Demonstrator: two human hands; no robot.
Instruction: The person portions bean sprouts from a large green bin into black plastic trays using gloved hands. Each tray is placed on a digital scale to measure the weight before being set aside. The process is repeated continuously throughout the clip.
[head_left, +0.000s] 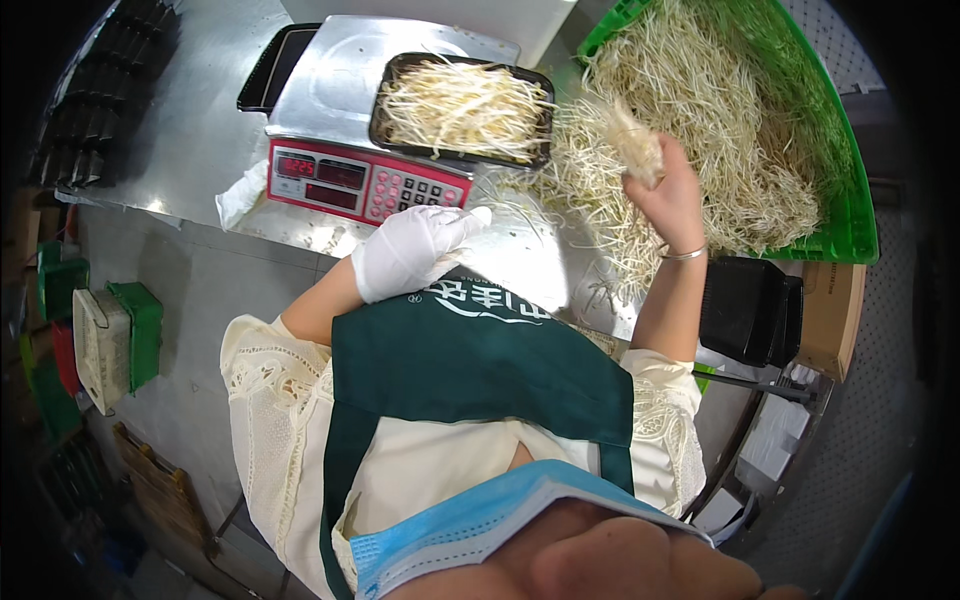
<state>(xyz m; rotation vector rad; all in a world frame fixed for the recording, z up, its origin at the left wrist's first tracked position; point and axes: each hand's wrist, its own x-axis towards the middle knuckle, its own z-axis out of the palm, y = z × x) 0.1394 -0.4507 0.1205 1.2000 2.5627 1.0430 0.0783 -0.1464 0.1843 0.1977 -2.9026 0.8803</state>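
Note:
My right hand (669, 191) is bare, with a bracelet at the wrist, and grips a small bunch of bean sprouts (636, 146) above the sprout heap. My left hand (420, 244), in a white glove, rests near the table edge below the scale's keypad; its fingers are curled, and whether it holds anything is hidden. A black plastic tray (551, 112) filled with bean sprouts (461, 105) sits on the right part of the digital scale's metal platform (322, 82). The scale's red front panel (319, 180) has lit digits. Loose sprouts (600, 217) spill over the table right of the scale.
A green plastic crate (862, 180) at the right holds a large mass of sprouts (720, 112). Stacked black trays stand at the far left (97, 105) and below the crate (739, 311), beside a cardboard box (836, 315). Another black tray (277, 67) lies behind the scale.

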